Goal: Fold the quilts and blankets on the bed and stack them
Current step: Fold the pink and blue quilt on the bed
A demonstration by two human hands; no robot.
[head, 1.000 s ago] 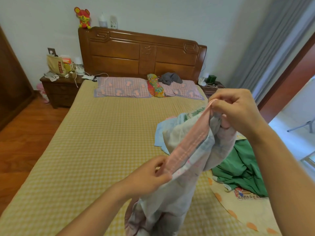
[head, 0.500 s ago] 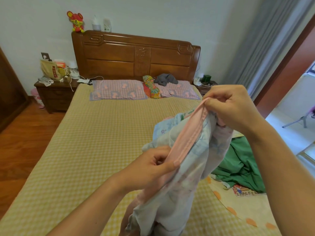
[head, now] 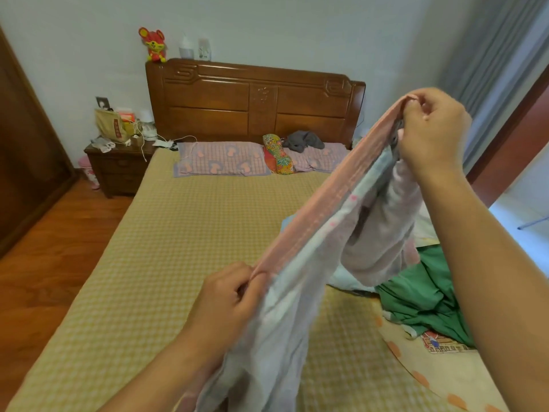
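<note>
Right hand [head: 432, 130] high; left hand [head: 230, 295] low

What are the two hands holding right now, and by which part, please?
Both hold the pale blanket by its pink border: the left hand pinches it low, the right hand grips it higher up.

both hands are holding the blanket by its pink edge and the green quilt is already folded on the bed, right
Not quite. The head view shows the green quilt lying crumpled on the bed, not folded. The rest holds: the left hand and right hand both grip the blanket by its pink edge.
</note>
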